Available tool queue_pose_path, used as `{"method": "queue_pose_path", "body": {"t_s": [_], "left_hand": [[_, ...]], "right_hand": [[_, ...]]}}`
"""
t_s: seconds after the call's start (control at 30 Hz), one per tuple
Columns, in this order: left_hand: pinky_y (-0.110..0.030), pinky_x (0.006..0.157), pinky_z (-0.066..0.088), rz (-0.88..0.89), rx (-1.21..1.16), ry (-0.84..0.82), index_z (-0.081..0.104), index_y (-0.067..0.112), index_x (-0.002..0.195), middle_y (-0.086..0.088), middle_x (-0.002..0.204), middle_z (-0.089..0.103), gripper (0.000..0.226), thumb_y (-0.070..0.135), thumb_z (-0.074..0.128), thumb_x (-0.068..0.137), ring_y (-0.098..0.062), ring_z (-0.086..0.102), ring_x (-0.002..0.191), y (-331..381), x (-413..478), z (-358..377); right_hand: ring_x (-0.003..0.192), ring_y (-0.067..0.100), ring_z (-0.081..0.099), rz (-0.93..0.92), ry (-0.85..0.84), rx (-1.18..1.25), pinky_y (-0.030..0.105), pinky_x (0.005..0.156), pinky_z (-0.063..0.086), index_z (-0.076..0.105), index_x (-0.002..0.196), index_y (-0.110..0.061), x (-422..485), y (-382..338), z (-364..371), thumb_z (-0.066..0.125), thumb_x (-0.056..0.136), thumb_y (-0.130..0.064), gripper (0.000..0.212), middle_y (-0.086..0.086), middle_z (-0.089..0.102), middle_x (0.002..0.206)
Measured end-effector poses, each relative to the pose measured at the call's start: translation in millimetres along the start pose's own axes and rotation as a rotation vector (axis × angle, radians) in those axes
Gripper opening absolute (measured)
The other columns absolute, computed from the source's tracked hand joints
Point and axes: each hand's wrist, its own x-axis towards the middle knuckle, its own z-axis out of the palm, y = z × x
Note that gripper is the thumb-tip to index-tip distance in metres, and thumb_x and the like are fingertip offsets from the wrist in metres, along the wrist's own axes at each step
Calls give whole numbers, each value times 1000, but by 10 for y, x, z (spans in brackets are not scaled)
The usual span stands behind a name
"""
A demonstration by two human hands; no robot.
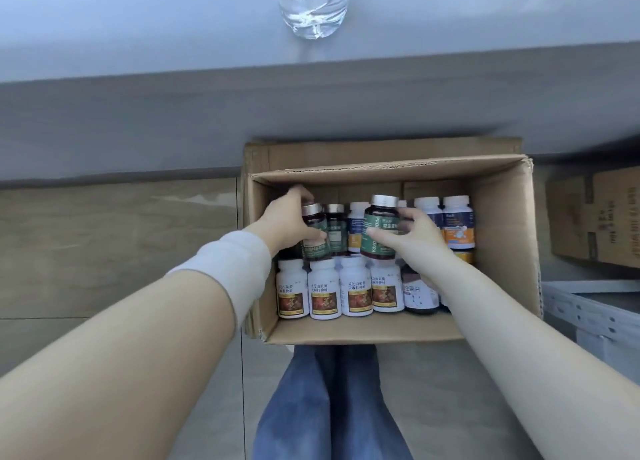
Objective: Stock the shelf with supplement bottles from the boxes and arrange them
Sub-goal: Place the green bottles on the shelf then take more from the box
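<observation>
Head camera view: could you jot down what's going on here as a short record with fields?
setting: open cardboard box on the floor, in front of the person's jeans-clad legs
box contents: many supplement bottles, including a near row of white bottles
left hand: gripping a dark green-labelled bottle at the box's far left
right hand: holding another dark green-labelled bottle, raised above its neighbours
above: clear water bottle on a pale surface
right edge: another cardboard box
</observation>
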Motion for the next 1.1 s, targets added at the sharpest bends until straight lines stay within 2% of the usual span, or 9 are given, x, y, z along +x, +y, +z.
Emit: {"method": "queue_pose_path", "body": {"t_s": [0.13,0.23,0.33,0.43,0.53,0.73,0.87,0.97,1.1], "left_hand": [[-28,96,44,68,-165,55,46,21,124,-2,121,58,61,23,79,73,-19,54,111,151,-329,-108],[-41,96,50,102,-408,-28,46,29,119,-2,111,58,52,17,75,78,-21,58,110,385,-784,-236],[-42,98,49,133,-555,-90,38,30,130,-6,121,53,56,16,68,84,-22,57,112,645,-1363,-306],[-32,88,54,190,-612,-145,33,23,136,-4,122,52,55,17,61,89,-17,60,105,864,-1960,-288],[-15,66,55,256,-642,-197,42,16,117,-2,103,60,27,13,55,93,-9,61,84,1064,-2514,-220],[-46,97,48,337,-606,-449,51,26,112,-3,111,63,19,33,51,94,-24,61,108,1402,-3789,83],[-37,85,51,441,-510,-617,54,22,104,-2,97,62,16,33,44,97,-17,62,89,1782,-4651,489],[-44,90,50,536,-377,-705,56,24,98,-5,100,63,21,43,49,94,-22,62,92,2042,-5288,939],[-41,80,53,681,-300,-801,55,10,111,-12,100,60,32,37,48,95,-24,61,88,2351,-6125,1756]], "right_hand": [[93,12,61,31,-64,94,29,83,51,53,116,-14,-348,-20,-190,74,77,-26,46,-1,64,104],[114,21,57,32,-28,115,43,101,45,46,132,-16,-844,-74,-335,79,64,-45,80,3,59,126],[112,17,58,-6,17,190,37,102,43,48,128,-18,-1443,-103,-483,73,75,-39,61,-1,62,121],[109,16,59,-40,74,271,34,101,43,50,124,-17,-2086,-46,-561,65,85,-31,44,1,63,119],[108,16,59,-90,114,403,36,104,42,47,128,-14,-2738,98,-576,61,87,-30,46,4,62,120],[102,14,56,-160,256,777,31,97,43,44,127,-7,-4434,621,-568,51,89,-19,40,3,59,108],[111,17,53,-184,428,895,38,107,37,38,132,-9,-5461,1076,-696,55,85,-22,52,6,56,120],[121,19,51,-194,584,926,43,111,33,40,131,-16,-6207,1452,-801,64,70,-38,69,6,55,129],[117,21,55,-209,749,972,42,108,38,47,124,-16,-7081,2179,-964,63,69,-34,59,8,58,127]]}}
